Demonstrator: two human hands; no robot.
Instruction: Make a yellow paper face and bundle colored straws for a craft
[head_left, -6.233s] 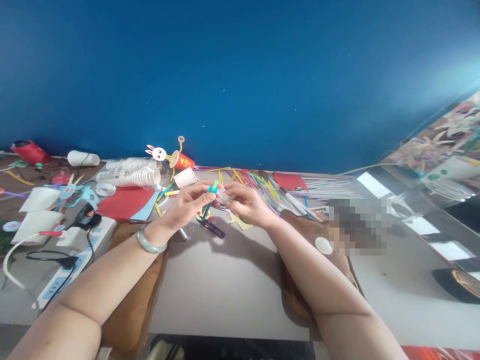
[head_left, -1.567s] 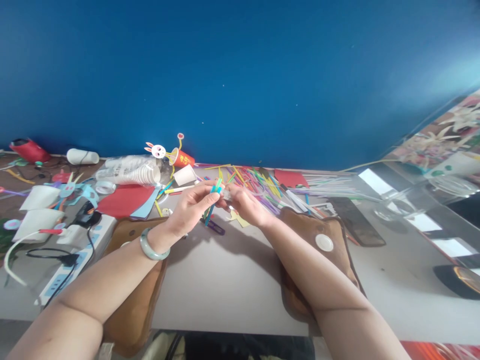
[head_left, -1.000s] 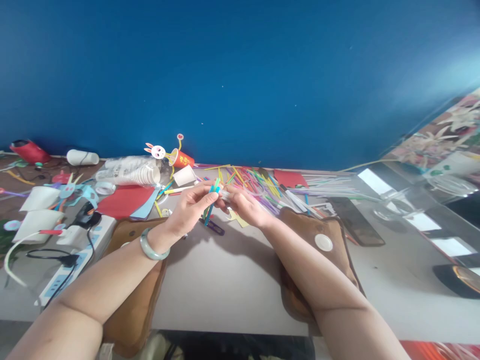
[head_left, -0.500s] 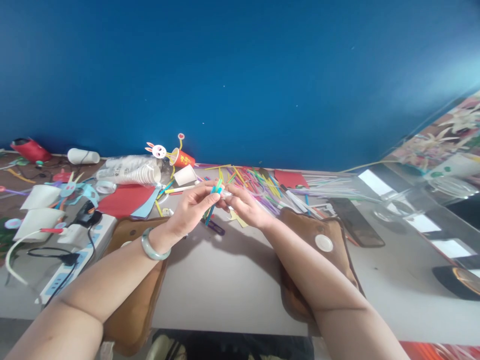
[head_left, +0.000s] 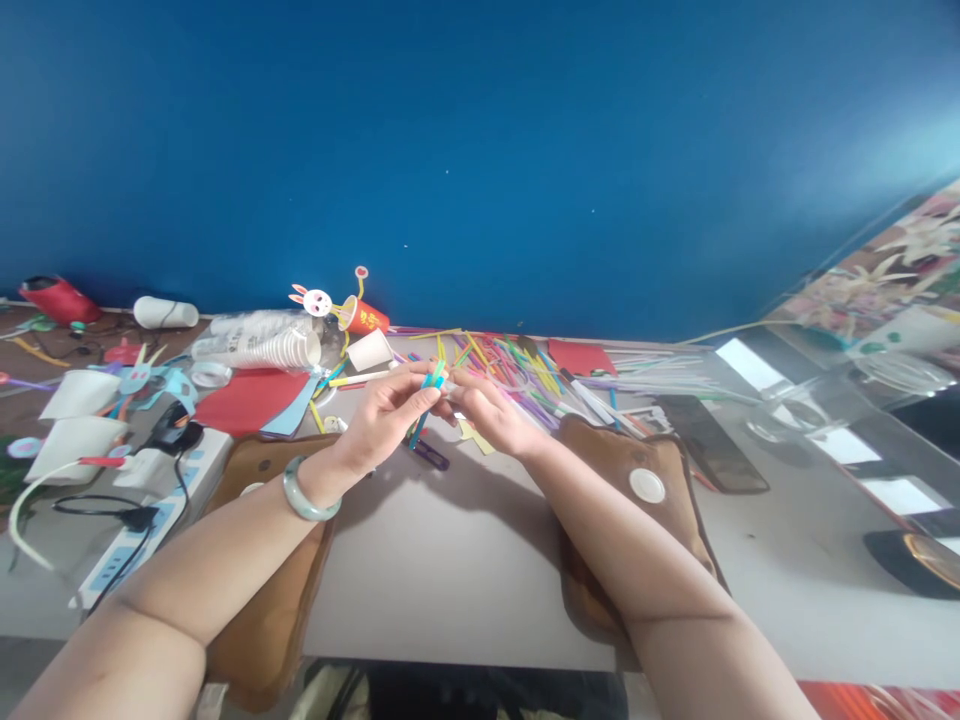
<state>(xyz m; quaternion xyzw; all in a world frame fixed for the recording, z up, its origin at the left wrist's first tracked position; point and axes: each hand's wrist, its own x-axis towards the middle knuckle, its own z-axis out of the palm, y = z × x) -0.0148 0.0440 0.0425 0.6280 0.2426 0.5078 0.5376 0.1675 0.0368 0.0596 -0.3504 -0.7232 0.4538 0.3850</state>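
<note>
My left hand is closed around a few thin drinking straws, blue and yellow-green, that slant up between the two hands. A bright blue band shows around them at the fingertips. Right beside it, my right hand has its fingers bent in at the same spot. Its fingertips press on a small pale piece too hidden to name. A dark purple flat tool lies on the table below the hands, and some pale yellow paper scraps rest close to the right hand.
Loose coloured straws spread behind my hands. Brown cushions lie under both forearms. To the left are red paper, stacked cups and a power strip with cables. An orange cup with a rabbit face stands near the blue wall.
Both hands keep almost the same place and grip. The right fingers have curled slightly at the straws; the table things have not moved.
</note>
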